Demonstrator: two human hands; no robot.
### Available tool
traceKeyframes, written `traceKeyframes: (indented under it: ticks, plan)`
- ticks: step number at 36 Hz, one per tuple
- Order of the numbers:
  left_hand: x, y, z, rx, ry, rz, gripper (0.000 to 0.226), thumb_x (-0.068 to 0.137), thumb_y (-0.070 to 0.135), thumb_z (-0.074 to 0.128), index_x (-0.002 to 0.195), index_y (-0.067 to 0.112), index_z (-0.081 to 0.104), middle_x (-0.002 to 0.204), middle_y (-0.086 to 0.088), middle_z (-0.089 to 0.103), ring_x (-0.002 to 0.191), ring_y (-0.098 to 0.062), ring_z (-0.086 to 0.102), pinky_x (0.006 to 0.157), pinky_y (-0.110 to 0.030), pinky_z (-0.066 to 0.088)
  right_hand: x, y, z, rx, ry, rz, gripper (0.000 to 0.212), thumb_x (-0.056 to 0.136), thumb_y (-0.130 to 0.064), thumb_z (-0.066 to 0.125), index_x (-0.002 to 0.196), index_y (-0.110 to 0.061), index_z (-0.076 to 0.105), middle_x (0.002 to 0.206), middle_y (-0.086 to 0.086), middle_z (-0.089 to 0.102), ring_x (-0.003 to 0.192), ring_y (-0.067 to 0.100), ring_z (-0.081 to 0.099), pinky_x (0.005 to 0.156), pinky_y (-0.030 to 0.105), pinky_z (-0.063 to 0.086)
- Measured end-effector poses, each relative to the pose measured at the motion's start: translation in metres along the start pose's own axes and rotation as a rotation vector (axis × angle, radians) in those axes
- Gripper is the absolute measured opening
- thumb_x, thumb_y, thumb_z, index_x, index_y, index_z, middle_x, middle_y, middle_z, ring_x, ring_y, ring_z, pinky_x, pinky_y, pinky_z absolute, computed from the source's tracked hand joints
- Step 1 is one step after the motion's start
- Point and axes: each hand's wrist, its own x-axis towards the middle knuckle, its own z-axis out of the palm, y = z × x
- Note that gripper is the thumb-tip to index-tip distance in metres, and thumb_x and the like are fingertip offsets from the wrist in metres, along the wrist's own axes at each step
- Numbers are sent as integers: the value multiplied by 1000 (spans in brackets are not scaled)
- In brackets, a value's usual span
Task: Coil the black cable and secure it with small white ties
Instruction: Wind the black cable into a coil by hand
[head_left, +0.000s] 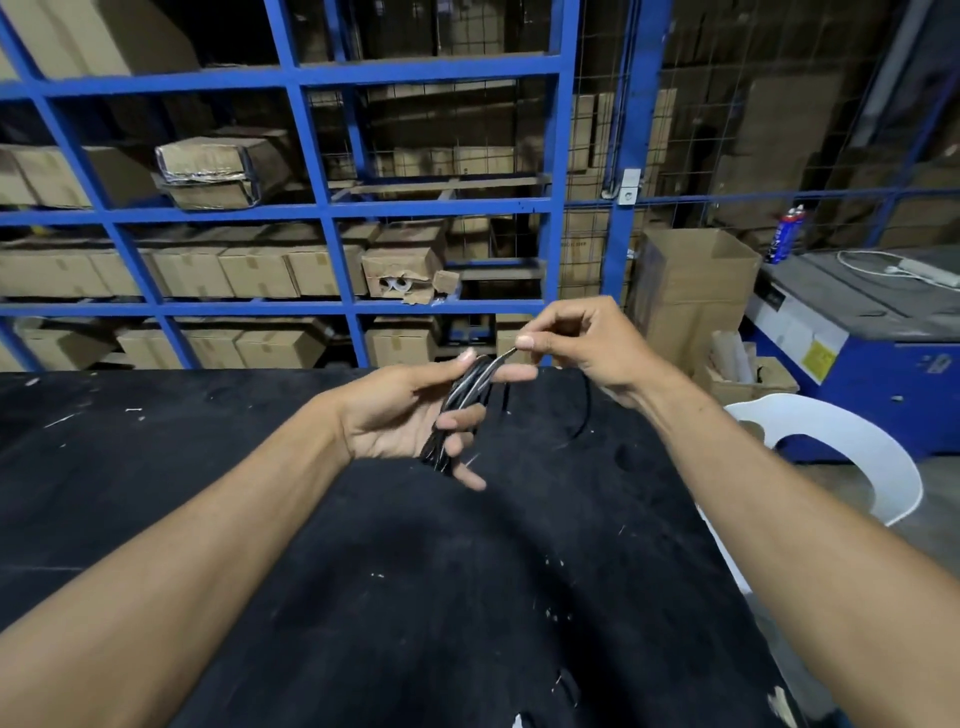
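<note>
The coiling looked done and the tying was in hand: the left hand (400, 410), just left of the frame's centre above the black tabletop (208, 467), held the black cable (457, 410) gathered into a tight bundle of loops. Its fingers (460, 418) were curled shut around that bundle, the thumb pressed along the top at about 1 o'clock and one finger stretched out beneath toward 3 o'clock. The bundle ran from roughly 7 o'clock to 1 o'clock through the palm, with a pale streak along it that may have been glare or a tie; I could not tell which. At 2 o'clock from the bundle, the right hand (582, 343) had thumb and forefinger pinched together on the free end of a thin white tie (505, 355), which reached down to touch the top of the coil. One loose strand of cable trailed below the right wrist onto the tabletop. The next move probably called for wrapping the tie around the bundle and twisting it tight while the left grip kept the loops from springing.
</note>
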Motion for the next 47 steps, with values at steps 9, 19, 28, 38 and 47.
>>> traceKeyframes:
  ticks: [9, 19, 28, 38, 47]
  plan:
    - [8, 2, 3, -275, -185, 203, 57, 112, 50, 17, 164, 29, 24, 64, 6, 29, 56, -3, 54, 116, -82, 6, -37, 62, 52, 394, 120, 322, 20, 97, -2, 66, 110, -9, 79, 75, 9, 70, 54, 8, 50, 50, 17, 37]
    - [22, -5, -9, -223, 214, 460, 53, 111, 50, 30, 157, 29, 43, 60, 7, 29, 57, -6, 48, 112, -77, 33, -70, 52, 98, 178, -61, 402, 28, 105, 3, 52, 130, -3, 62, 84, 8, 78, 51, 11, 60, 53, 21, 46]
    - [33, -14, -7, 197, 681, 422, 49, 109, 51, 33, 149, 31, 54, 68, 0, 47, 83, -18, 68, 92, -54, 54, -68, 10, 88, -532, -272, 288, 19, 102, -13, 59, 100, -14, 78, 77, 1, 80, 51, -1, 61, 67, 23, 54]
    - [27, -18, 8, 343, 610, 254, 43, 112, 42, 33, 116, 19, 70, 63, -5, 57, 58, -13, 58, 57, -23, 51, -52, -29, 64, -905, -241, -131, 6, 94, -19, 73, 98, -24, 76, 99, -13, 66, 85, 1, 58, 81, 25, 51]
    - [32, -18, 17, 269, 477, 44, 41, 107, 52, 42, 84, 19, 48, 62, -1, 39, 44, -10, 35, 88, -58, 59, -35, -18, 44, -733, -46, -235, 13, 80, -21, 88, 83, -19, 76, 88, -6, 69, 84, 13, 66, 76, 39, 56]
